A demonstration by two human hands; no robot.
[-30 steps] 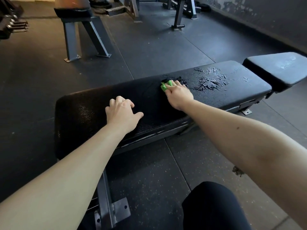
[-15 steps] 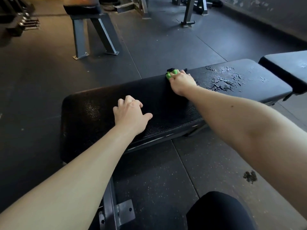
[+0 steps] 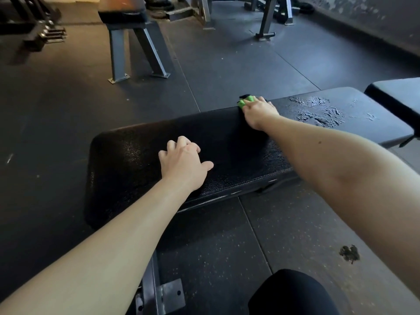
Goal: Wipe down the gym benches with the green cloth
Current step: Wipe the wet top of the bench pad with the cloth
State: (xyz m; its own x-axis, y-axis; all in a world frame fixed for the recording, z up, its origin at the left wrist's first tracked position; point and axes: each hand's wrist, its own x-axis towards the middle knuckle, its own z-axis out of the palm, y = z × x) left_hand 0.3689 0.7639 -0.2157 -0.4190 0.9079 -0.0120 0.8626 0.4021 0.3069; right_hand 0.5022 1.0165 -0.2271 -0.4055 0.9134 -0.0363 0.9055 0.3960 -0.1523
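A long black padded gym bench (image 3: 141, 164) lies across the view in front of me. My right hand (image 3: 259, 112) grips the green cloth (image 3: 245, 101) at the bench's far edge; only a small green bit shows past my fingers. Wet patches (image 3: 318, 112) glisten on the pad to the right of that hand. My left hand (image 3: 181, 164) rests on the pad near its left end, fingers bent and holding nothing.
A second pad section (image 3: 397, 98) adjoins the bench at the right. Another bench on grey steel legs (image 3: 136, 51) stands behind on the rubber floor. Dumbbells (image 3: 45, 35) sit on a rack at the far left, and more equipment frames (image 3: 266, 21) stand at the back. My knee (image 3: 293, 294) is at the bottom.
My right hand has slid the green cloth away from me, from the middle of the pad to its far edge. My left hand has stayed in place on the pad.
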